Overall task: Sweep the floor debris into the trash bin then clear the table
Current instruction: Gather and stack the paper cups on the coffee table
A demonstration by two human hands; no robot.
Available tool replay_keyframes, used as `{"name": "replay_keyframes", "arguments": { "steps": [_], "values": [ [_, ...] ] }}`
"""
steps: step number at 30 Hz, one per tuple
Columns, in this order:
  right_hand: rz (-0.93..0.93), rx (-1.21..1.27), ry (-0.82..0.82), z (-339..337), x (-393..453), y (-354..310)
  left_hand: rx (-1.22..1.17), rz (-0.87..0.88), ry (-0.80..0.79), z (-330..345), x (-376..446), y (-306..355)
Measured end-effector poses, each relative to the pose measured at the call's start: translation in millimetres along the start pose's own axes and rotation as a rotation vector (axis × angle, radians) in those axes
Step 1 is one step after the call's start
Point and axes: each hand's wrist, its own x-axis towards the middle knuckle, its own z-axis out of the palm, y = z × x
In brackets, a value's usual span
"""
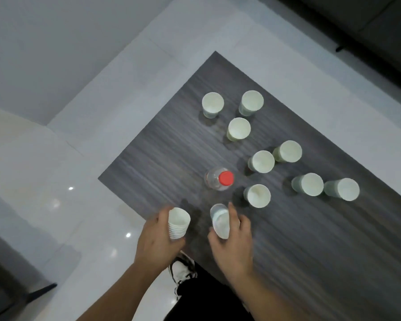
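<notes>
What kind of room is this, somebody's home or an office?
Probably a living room or lounge, though I can't be sure. A low dark wood-grain table stands on glossy white floor tiles, with what looks like a dark sofa beside it and paper cups left out.

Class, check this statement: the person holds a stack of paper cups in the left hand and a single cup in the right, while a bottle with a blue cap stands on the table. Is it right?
One detail is wrong: the bottle has a red cap, not blue, as the head view shows. The rest holds: the left hand grips the stack of paper cups, the right hand holds a single cup, and the bottle stands on the table.
</notes>
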Motion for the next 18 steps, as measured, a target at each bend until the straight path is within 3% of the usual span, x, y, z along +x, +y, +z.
{"name": "replay_keyframes", "arguments": {
  "steps": [3,5,8,12,18],
  "values": [
    [-0.046,0.096,0.300,-34,13,11,0.045,0.090,-0.083,17,8,36],
    [-0.015,0.052,0.362,-50,36,17,0.060,0.143,-0.137,31,14,56],
    [0.074,-0.168,0.247,-58,76,28,0.112,0.209,-0.171,49,25,79],
    [0.131,-0.185,0.033,-53,109,43,0.147,0.243,-0.185,65,37,93],
    [0.125,-0.250,-0.056,-48,105,60,0.173,0.232,-0.182,71,51,99]
  ]
}}
